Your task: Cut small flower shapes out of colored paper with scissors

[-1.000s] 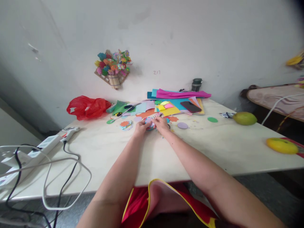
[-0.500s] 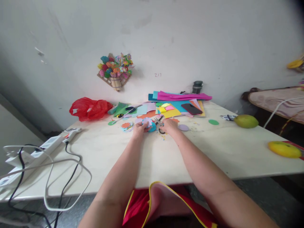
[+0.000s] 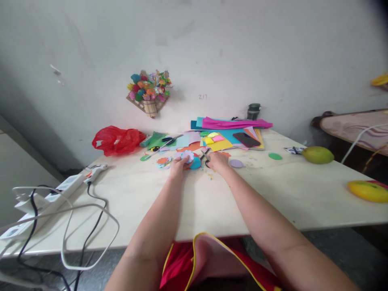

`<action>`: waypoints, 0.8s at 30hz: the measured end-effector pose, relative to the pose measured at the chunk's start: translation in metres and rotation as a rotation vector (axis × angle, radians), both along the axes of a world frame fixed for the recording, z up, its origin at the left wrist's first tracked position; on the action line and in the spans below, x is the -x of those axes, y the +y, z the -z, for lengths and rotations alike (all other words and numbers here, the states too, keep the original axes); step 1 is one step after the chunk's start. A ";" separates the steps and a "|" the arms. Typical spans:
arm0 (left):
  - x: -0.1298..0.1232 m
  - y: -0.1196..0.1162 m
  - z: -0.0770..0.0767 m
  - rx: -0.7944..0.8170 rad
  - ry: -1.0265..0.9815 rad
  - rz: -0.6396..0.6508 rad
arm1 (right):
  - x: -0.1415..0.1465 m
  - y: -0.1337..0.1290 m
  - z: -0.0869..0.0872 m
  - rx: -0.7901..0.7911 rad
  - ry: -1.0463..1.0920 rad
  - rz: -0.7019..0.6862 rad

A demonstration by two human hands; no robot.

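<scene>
Between the fingers of my left hand [image 3: 178,165] is a scalloped pale paper flower [image 3: 188,156]. Beside it a blue paper disc [image 3: 195,163] shows on the table. My right hand [image 3: 217,161] is closed on scissors [image 3: 205,153], their blades apart and pointing up and left, near the flower. To the left of my left hand lies a small pile of cut paper flowers [image 3: 163,161], an orange one on top. A lilac disc [image 3: 236,163] lies right of my right hand, and tiny paper scraps are scattered below the scissors.
Coloured sheets [image 3: 224,144], a phone [image 3: 246,140] and a second pair of scissors [image 3: 170,140] lie behind my hands. A red bag [image 3: 118,140] and a power strip [image 3: 63,189] are left; two mangoes [image 3: 318,154] are right. A dark cup [image 3: 253,111] stands by the wall.
The view has shifted slightly, so the scene sits a little further right. The scissors in my right hand have turned slightly, their blades now pointing more upward. My left hand still holds the paper flower.
</scene>
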State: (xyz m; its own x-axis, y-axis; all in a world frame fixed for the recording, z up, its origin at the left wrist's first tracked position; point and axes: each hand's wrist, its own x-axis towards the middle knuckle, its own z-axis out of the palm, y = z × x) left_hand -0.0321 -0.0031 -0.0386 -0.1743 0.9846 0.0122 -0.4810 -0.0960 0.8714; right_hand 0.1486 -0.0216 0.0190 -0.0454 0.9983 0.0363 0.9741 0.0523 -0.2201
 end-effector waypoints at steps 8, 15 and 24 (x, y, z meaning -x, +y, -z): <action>0.002 0.003 0.000 0.033 0.017 -0.040 | -0.006 0.011 0.007 -0.076 0.220 0.032; 0.003 0.003 0.000 0.025 0.001 -0.071 | -0.003 0.022 0.019 0.055 0.937 -0.136; 0.004 0.006 0.003 0.013 0.009 -0.059 | -0.008 0.005 0.015 0.377 1.066 -0.249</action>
